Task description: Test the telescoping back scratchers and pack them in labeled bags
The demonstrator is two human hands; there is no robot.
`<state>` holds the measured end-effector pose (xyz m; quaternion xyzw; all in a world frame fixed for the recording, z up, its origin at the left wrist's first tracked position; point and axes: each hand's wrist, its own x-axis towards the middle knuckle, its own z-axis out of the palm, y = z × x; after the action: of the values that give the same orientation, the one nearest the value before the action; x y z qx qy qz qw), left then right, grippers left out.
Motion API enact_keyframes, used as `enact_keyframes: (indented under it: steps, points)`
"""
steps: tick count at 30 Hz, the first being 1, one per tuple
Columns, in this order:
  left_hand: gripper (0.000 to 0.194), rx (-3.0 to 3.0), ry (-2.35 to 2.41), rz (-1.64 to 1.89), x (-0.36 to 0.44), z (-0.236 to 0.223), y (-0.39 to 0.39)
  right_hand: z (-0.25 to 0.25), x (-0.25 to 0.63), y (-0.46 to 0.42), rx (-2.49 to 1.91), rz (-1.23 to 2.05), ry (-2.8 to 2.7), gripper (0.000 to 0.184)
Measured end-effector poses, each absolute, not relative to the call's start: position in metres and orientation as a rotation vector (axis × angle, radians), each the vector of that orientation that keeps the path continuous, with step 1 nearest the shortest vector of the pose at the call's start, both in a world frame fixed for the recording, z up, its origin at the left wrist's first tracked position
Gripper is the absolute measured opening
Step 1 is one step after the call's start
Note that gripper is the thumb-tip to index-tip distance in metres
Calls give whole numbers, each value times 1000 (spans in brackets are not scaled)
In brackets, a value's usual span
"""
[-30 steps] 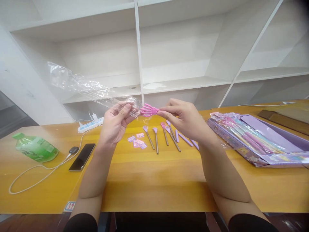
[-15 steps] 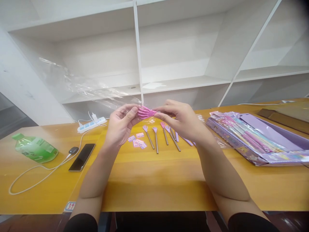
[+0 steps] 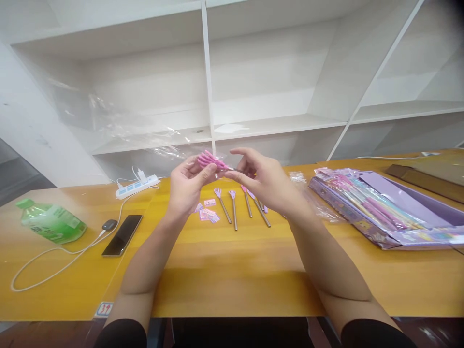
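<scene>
A pink hand-shaped back scratcher [image 3: 210, 160] is up over the desk between my hands. My left hand [image 3: 185, 187] is closed on its fingered head. The thumb and fingers of my right hand [image 3: 268, 180] pinch the neck end, where a bit of the dark rod shows. From my left hand a clear plastic wrapper [image 3: 159, 146] trails up and to the left. Below, several back scratchers with metal rods, one of them a purple-headed back scratcher [image 3: 235, 210], lie on the desk. Small printed cards [image 3: 209, 215] lie left of them.
At the right is an open purple box [image 3: 362, 231] of wrapped back scratchers, with crumpled clear wrappers [image 3: 322, 205] beside it. On the left are a green bottle [image 3: 52, 221], a phone [image 3: 122, 236], a white cable [image 3: 43, 282] and a power strip [image 3: 137, 187]. White shelves [image 3: 271, 77] stand behind.
The back scratcher's head has shifted slightly left and tilted up, now lying deeper in my left hand. My right index finger has lifted away from it. The trailing wrapper has shifted.
</scene>
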<state>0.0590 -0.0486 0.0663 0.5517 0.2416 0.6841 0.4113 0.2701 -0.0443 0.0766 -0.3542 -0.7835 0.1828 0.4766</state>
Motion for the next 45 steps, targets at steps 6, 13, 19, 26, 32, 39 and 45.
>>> enact_keyframes:
  steps: [6, 13, 19, 26, 32, 39, 45]
  points:
    - [32, 1361, 608, 1909, 15, 89, -39, 87, 304, -39, -997, 351, -2065, 33]
    - [34, 1316, 579, 1836, 21, 84, -38, 83, 296, -37, -862, 145, -1963, 19]
    - [36, 1318, 624, 1694, 37, 71, -36, 74, 272, -39, -694, 344, -1807, 32]
    - [33, 1295, 538, 1604, 57, 61, -36, 62, 246, -37, -544, 14, -1693, 37]
    - [39, 1277, 585, 1685, 46, 68, -34, 74, 269, -32, -380, -166, -1935, 5]
    - [44, 1252, 604, 1658, 41, 74, -38, 70, 266, -25, -226, -367, -1863, 16]
    - [35, 1261, 540, 1549, 47, 70, -42, 61, 265, -18, -163, -470, -1844, 24]
